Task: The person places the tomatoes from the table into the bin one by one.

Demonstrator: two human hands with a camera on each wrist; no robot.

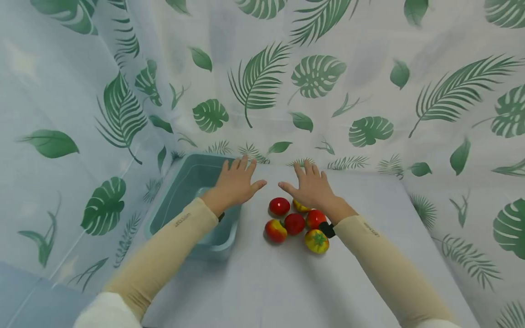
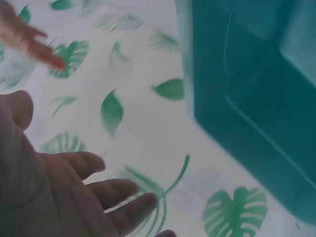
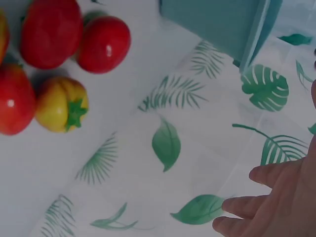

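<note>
My left hand (image 1: 237, 181) is held with fingers spread over the right rim of a teal plastic basin (image 1: 213, 253), gripping nothing. In the left wrist view, its palm (image 2: 74, 192) shows bare beside the basin's wall. Held out above the far side of a group of fruit, my right hand (image 1: 315, 187) also has straight, spread fingers and holds nothing. The group has a red round fruit (image 1: 279, 206), a dark red one (image 1: 294, 223), a red-and-yellow one (image 1: 276, 231), another red one (image 1: 316, 217), a partly covered yellow one (image 1: 301, 207) and a yellow one with a green calyx (image 1: 316, 241).
The white table (image 1: 266, 282) carries the fruit to the right of the basin. A leaf-patterned curtain (image 1: 262, 82) stands behind the table and at both sides. My left forearm crosses over the basin and hides part of its inside. Black straps sit at both wrists.
</note>
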